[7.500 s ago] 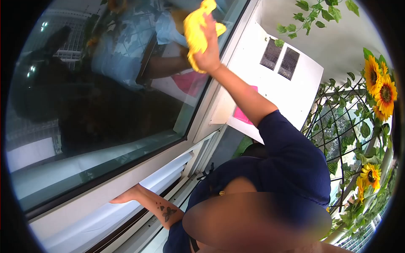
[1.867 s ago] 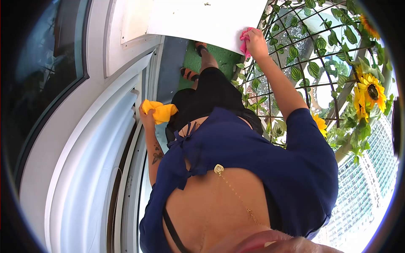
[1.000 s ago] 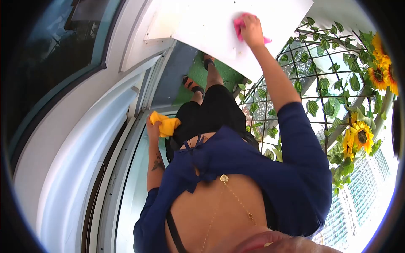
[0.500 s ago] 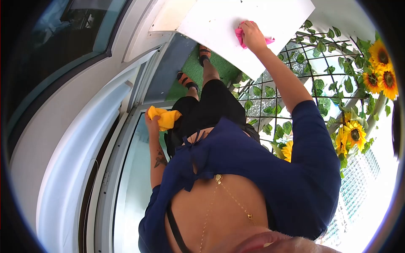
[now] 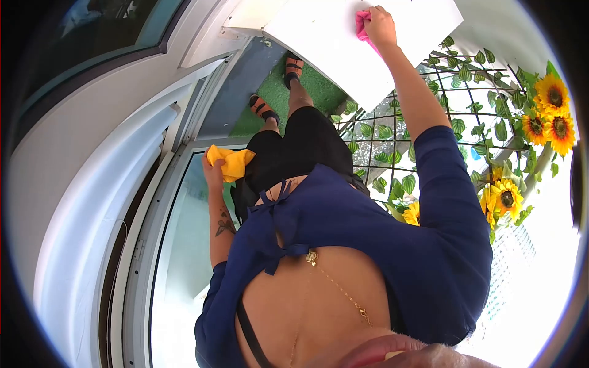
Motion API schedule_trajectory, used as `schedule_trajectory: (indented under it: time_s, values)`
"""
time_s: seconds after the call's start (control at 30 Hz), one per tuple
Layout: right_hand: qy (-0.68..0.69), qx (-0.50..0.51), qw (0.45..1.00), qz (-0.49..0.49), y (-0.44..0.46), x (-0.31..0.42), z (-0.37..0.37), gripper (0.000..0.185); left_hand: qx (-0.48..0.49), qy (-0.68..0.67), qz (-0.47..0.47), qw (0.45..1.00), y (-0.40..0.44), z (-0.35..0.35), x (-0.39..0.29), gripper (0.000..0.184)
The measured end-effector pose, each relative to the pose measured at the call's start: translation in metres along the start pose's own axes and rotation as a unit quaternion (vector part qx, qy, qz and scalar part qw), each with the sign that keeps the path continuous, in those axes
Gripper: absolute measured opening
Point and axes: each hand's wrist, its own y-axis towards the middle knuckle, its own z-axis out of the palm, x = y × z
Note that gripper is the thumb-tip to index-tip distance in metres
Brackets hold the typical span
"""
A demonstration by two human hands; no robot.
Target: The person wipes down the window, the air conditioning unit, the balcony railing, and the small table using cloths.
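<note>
My right hand (image 5: 381, 29) is at the far side, its fingers curled close together around a pink cloth (image 5: 362, 26), which I hold against the white panel (image 5: 319, 43); a bit of it trails out below my palm, toward the near side. My left hand (image 5: 213, 170), over on the left, pinches a bunched yellow cloth (image 5: 234, 163) between thumb and fingers, just beside my black clothing (image 5: 297, 147); I can't tell whether the cloth touches it. My sandals (image 5: 264, 108) stand on the green mat (image 5: 319, 92), left of the panel's near edge. A dark window (image 5: 92, 49) is at the far left, and on my right are a leafy trellis (image 5: 440, 81) and sunflowers (image 5: 552, 95)
</note>
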Motion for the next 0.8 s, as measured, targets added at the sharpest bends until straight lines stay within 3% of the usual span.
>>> schedule_trajectory:
  time_s: [0.13, 0.2, 0.27, 0.33, 0.4, 0.47, 0.5, 0.53, 0.6, 0.67, 0.8]
  values:
    - [-0.025, -0.016, 0.994, -0.106, -0.054, 0.024, 0.014, 0.016, 0.002, -0.010, -0.015, 1.000, 0.001, 0.001, 0.004, 0.060]
    - [-0.003, 0.024, 0.993, -0.118, -0.042, 0.015, 0.005, 0.018, 0.017, -0.003, -0.014, 1.000, 0.004, 0.002, 0.004, 0.060]
    - [-0.001, -0.050, 0.992, -0.112, 0.001, -0.026, -0.002, 0.021, 0.008, -0.010, -0.013, 1.000, 0.002, 0.001, 0.000, 0.060]
    - [-0.085, -0.133, 0.987, 0.007, 0.036, -0.056, -0.020, 0.027, -0.003, -0.024, -0.007, 1.000, 0.001, -0.001, -0.001, 0.061]
    - [-0.102, -0.236, 0.965, 0.059, 0.048, -0.092, -0.013, 0.029, -0.016, -0.031, 0.001, 0.999, 0.006, -0.007, 0.004, 0.060]
    - [-0.080, -0.274, 0.955, 0.083, 0.055, -0.098, 0.013, 0.032, -0.021, -0.031, -0.014, 0.999, 0.005, -0.008, 0.006, 0.059]
    - [-0.059, -0.265, 0.962, 0.039, 0.046, -0.076, 0.019, 0.030, -0.026, -0.023, -0.037, 0.999, 0.003, -0.008, 0.007, 0.059]
    - [0.022, -0.190, 0.981, 0.036, 0.031, -0.040, 0.015, 0.026, -0.026, -0.024, -0.033, 0.999, 0.003, -0.008, 0.009, 0.059]
    - [0.019, -0.135, 0.990, -0.045, 0.007, 0.009, 0.020, 0.013, -0.021, 0.000, -0.040, 0.999, 0.003, 0.002, 0.013, 0.058]
    - [0.017, -0.067, 0.996, -0.048, 0.035, 0.001, 0.004, 0.010, -0.017, 0.000, -0.050, 0.999, 0.004, 0.009, 0.008, 0.059]
    - [0.002, -0.090, 0.995, -0.031, 0.043, -0.001, 0.010, 0.010, 0.013, 0.018, -0.008, 1.000, 0.010, 0.032, -0.022, 0.060]
